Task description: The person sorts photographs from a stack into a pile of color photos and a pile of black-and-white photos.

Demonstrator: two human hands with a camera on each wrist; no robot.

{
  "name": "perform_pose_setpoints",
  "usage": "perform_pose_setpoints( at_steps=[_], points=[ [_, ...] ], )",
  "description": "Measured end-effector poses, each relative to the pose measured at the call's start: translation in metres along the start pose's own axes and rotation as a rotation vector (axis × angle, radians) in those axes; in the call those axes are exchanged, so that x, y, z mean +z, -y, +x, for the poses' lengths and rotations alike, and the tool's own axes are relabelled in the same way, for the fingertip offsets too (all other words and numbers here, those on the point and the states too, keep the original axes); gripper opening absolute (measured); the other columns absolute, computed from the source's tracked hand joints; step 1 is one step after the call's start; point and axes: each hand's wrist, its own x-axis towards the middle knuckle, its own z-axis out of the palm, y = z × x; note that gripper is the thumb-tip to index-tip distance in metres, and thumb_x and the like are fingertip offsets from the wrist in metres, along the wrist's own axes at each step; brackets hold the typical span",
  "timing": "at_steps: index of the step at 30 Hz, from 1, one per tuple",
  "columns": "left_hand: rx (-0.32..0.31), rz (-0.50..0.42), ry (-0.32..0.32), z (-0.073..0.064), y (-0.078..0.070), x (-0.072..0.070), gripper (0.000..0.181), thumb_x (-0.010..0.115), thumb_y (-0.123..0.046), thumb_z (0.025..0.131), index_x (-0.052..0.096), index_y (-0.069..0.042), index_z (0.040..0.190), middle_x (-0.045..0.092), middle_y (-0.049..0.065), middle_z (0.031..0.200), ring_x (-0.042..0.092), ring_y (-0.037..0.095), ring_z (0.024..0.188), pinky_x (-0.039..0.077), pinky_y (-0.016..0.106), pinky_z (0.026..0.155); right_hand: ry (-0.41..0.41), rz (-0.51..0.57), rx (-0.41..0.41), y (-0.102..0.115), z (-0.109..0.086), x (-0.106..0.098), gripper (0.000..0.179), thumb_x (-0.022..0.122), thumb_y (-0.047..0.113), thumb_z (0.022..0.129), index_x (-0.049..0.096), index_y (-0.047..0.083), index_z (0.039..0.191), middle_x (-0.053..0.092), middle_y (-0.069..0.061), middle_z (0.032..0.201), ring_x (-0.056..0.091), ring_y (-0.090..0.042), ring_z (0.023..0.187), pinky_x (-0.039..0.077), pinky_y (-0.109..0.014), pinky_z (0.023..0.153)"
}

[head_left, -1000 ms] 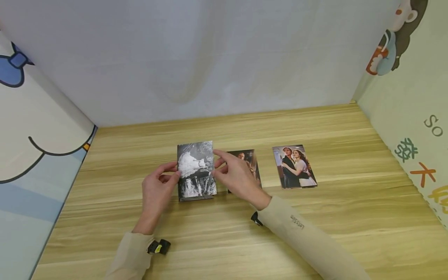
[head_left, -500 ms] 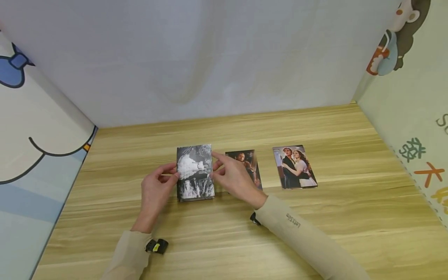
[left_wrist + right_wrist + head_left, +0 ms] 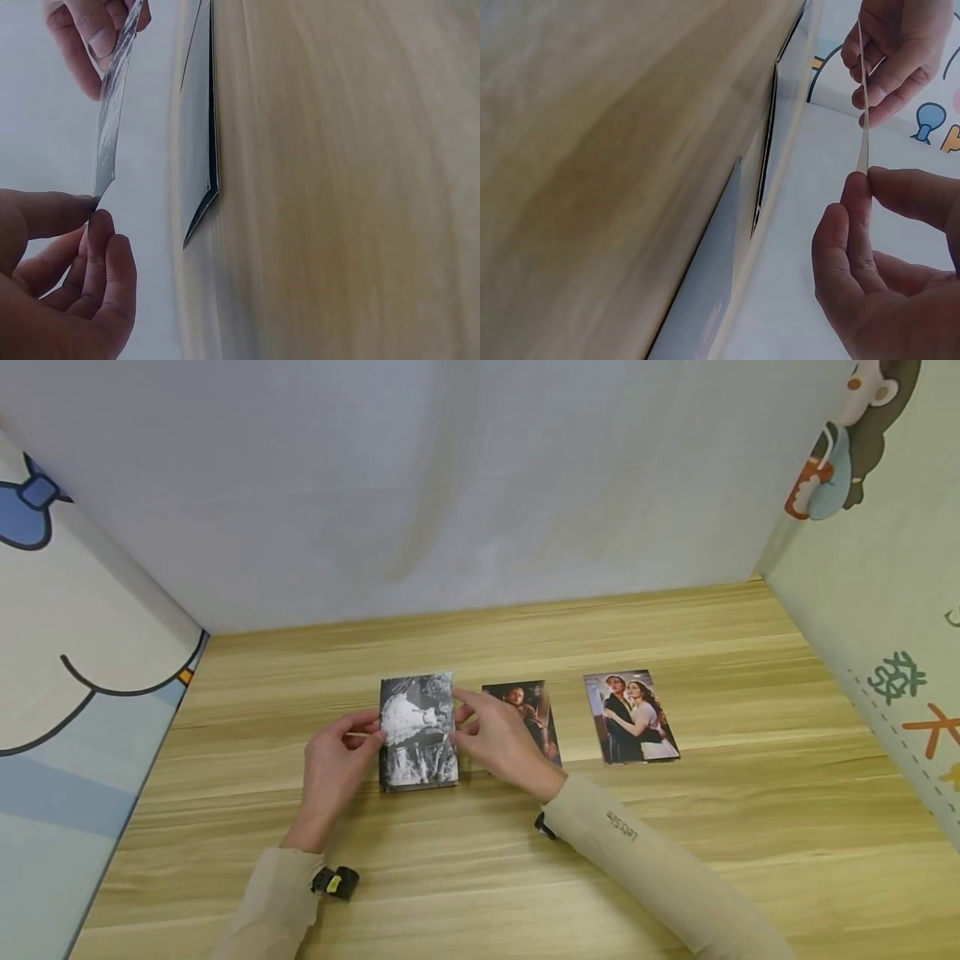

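Observation:
A black-and-white photo card [image 3: 420, 727], printed with a pale dress, is held between both hands in the head view. My left hand [image 3: 333, 768] pinches its left edge between thumb and fingertips. From the other side, my right hand [image 3: 504, 739] pinches the right edge. Both wrist views show this card [image 3: 116, 105] raised above the table, with a gap below. Under it lies a flat stack of cards [image 3: 199, 142] with dark edges. Beside the right hand, a dark photo card [image 3: 538, 714] on the table is partly covered by that hand.
Farther right, a colour photo card [image 3: 633, 718] of two people lies on the wood-grain table [image 3: 480, 877], with another card edge peeking out beneath. A pale wall [image 3: 480, 485] stands behind, and printed panels [image 3: 82, 610] close off the sides.
The black-and-white card has come slightly down and nearer in the head view, covering more of the stack beneath. Both hands keep their pinch; the right moved a little left. The other cards stay put.

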Motion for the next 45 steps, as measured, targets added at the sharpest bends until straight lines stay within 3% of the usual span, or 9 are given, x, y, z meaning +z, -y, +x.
perform_pose_setpoints(
  at_steps=[19, 32, 45],
  points=[
    [0.021, 0.076, 0.037, 0.010, 0.008, 0.002, 0.031, 0.072, -0.011, 0.094, 0.072, 0.001, 0.124, 0.074, 0.017, 0.109, 0.073, 0.032, 0.096, 0.054, 0.021, 0.074, 0.038, -0.069, 0.002, -0.004, 0.009, 0.002, 0.066, 0.077, 0.006, 0.092, 0.049, 0.001, 0.152, 0.067, -0.006, 0.107, 0.068, -0.018, 0.091, 0.057, -0.025, 0.070],
    [0.025, 0.106, 0.065, 0.013, 0.013, 0.002, 0.031, 0.073, -0.010, 0.094, 0.072, 0.002, 0.122, 0.074, 0.017, 0.108, 0.073, 0.032, 0.097, 0.058, 0.032, 0.079, 0.161, -0.076, 0.042, -0.006, 0.016, 0.002, 0.071, 0.075, 0.005, 0.092, 0.042, -0.002, 0.155, 0.067, -0.010, 0.116, 0.065, -0.022, 0.102, 0.058, -0.029, 0.080],
    [0.024, 0.129, 0.127, 0.014, 0.013, 0.000, 0.033, 0.071, -0.005, 0.093, 0.071, 0.004, 0.125, 0.074, 0.018, 0.107, 0.072, 0.033, 0.098, 0.059, 0.043, 0.085, 0.240, -0.064, 0.097, -0.009, 0.020, 0.001, 0.070, 0.071, 0.009, 0.096, 0.039, 0.000, 0.157, 0.066, -0.009, 0.116, 0.059, -0.015, 0.079, 0.049, -0.026, 0.065]
  ],
)
